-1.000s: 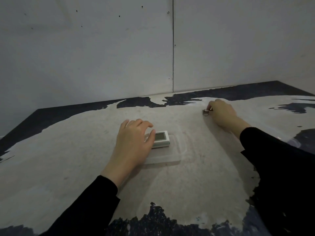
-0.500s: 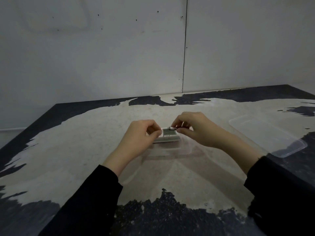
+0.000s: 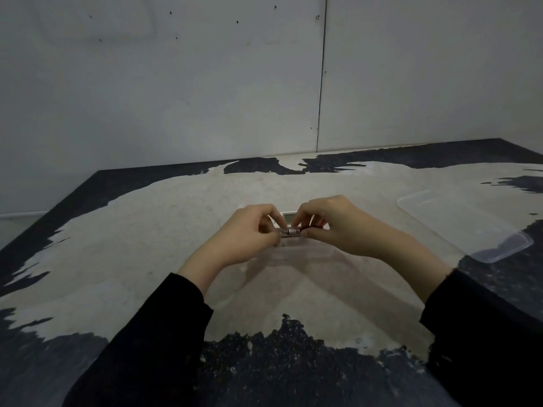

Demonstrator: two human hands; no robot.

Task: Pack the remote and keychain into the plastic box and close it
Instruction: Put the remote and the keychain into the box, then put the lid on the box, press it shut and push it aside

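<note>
Keychain (image 3: pixel 290 232) sits mid-bench, pinched at its left end by the left hand (image 3: pixel 249 235) and at its right end by the right hand (image 3: pixel 338 227), above the clear plastic box (image 3: pixel 296 257); the remote (image 3: pixel 289 216) peeks just behind; the lid (image 3: pixel 467 227) lies far right.

Remote (image 3: pixel 288 216) mostly hidden behind both hands, only a strip of its screen end shows. Keychain (image 3: pixel 290 232): small metal barrel visible between fingertips, rest covered by right hand (image 3: pixel 332 223) and left hand (image 3: pixel 249 233). Clear box (image 3: pixel 296 254) walls too faint to trace. Lid (image 3: pixel 458 221) near the table's (image 3: pixel 147 245) right edge, far corner washed out. Both sleeves cut off by bottom edge.
</note>
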